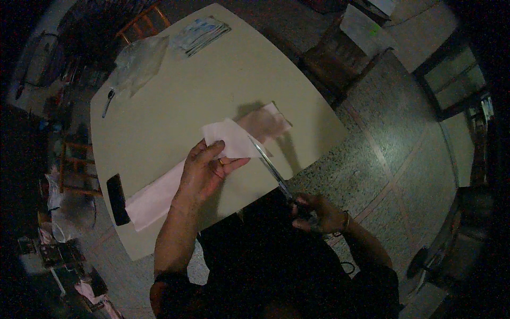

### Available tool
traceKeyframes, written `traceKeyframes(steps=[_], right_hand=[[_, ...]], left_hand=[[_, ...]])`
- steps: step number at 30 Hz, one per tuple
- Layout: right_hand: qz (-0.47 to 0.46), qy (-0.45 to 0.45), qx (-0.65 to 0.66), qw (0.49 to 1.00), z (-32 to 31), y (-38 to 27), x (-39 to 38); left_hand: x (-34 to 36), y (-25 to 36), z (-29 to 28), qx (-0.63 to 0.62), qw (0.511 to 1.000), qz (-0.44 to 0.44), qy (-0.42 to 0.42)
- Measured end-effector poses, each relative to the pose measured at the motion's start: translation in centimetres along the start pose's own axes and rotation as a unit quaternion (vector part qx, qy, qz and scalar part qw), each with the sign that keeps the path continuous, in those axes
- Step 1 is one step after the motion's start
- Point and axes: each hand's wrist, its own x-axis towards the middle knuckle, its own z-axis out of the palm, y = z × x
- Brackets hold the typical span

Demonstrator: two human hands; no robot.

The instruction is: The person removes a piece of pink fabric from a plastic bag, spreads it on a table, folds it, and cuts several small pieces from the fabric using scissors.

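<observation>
My left hand (204, 167) pinches a pale pink piece of paper or cloth (234, 141) above the table. My right hand (313, 212) grips long metal scissors (272, 171) by the dark handles, their blades reaching up-left to the pink piece's right edge; whether they are cutting into it I cannot tell. A long pink strip (151, 199) lies under my left wrist, running toward the table's left side. Beyond the held piece, another pink piece (271, 119) lies partly in shadow.
On the cream table (239, 74) are a dark phone-like object (118, 199) at left, a pen-like item (108, 103), a translucent sheet (139, 58) and stacked papers (202, 37). Wooden chairs (77, 167) stand at left; speckled floor (366, 170) shows at right.
</observation>
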Motion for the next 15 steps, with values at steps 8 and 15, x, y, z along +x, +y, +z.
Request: traceKeyframes(steps=[8,15], right_hand=[[0.038,-0.03,-0.101,0.994,-0.9,-0.8,-0.1],[0.031,0.01,-0.085,0.996,-0.2,-0.9,-0.4]], left_hand=[[-0.7,0.5,-0.3,0.063,0.998,-0.007,-0.018],[-1.0,0.4,-0.6,0.078,0.997,-0.008,-0.023]])
